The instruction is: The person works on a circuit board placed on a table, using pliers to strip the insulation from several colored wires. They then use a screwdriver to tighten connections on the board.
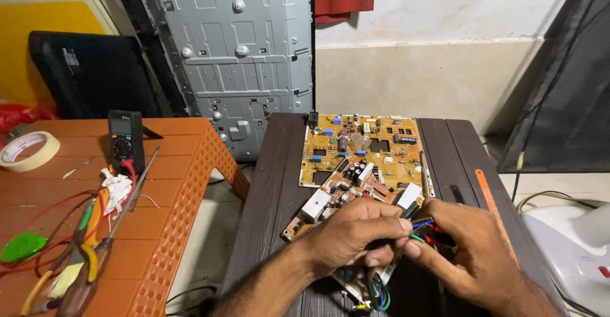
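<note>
My left hand [346, 234] and my right hand [467, 250] meet over the near end of a dark wooden table [273, 190]. Both pinch a small bundle of coloured wires [420, 229], blue, green and red, with a black connector at its top. Under my hands lies a smaller circuit board [324, 206] with white blocks on it. A larger yellow circuit board [365, 151] with several components lies just beyond it. More wires [376, 295] hang below my left hand.
An orange plastic table [171, 183] at left holds a multimeter [125, 136], a tape roll [28, 150], a screwdriver [121, 212], pliers [89, 260] and red leads. A grey metal panel [238, 56] leans against the wall. A white appliance [572, 253] sits at right.
</note>
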